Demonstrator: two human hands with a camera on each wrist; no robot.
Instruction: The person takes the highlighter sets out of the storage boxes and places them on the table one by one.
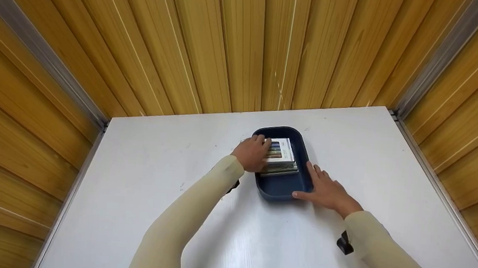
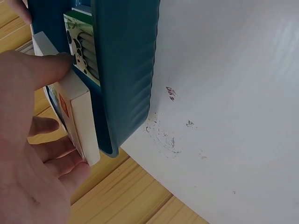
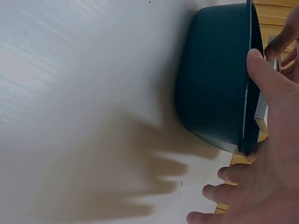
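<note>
A dark blue rectangular tub (image 1: 281, 189) with rounded corners stands on the white table. My left hand (image 1: 252, 154) grips a flat white box (image 1: 282, 149) by its edges, thumb on one side and fingers on the other. A window in that box shows a row of coloured sticks. Beneath it inside the tub lies a second box (image 2: 84, 44), with panda pictures and greyish sticks showing in the left wrist view. My right hand (image 1: 323, 190) rests against the tub's near right corner, thumb on the rim (image 3: 248, 93) and the other fingers spread out.
The white tabletop (image 1: 157, 166) carries small dark scuffs near the tub. Yellow wood-grain panels (image 1: 241, 46) rise behind the table and on both sides, with grey metal posts (image 1: 438, 55) at the corners.
</note>
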